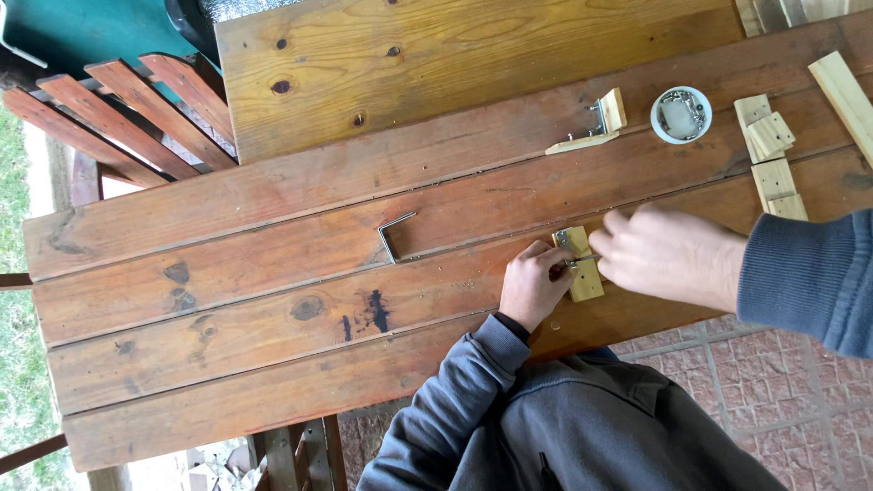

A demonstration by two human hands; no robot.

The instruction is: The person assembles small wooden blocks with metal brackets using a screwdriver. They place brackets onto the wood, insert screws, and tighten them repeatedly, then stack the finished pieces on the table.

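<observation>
Steadying the small wooden block flat on the plank table, our left hand pins it while our right hand pinches a thin metal tool against its bracket.

Bare planks lie left of the bent metal rod; wooden blocks crowd the right.

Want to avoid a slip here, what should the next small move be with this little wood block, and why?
Probably press the left hand firmer on the small wood block before turning further: the right hand works a thin metal tool into it, and the block lies loose on the wooden table.
</observation>
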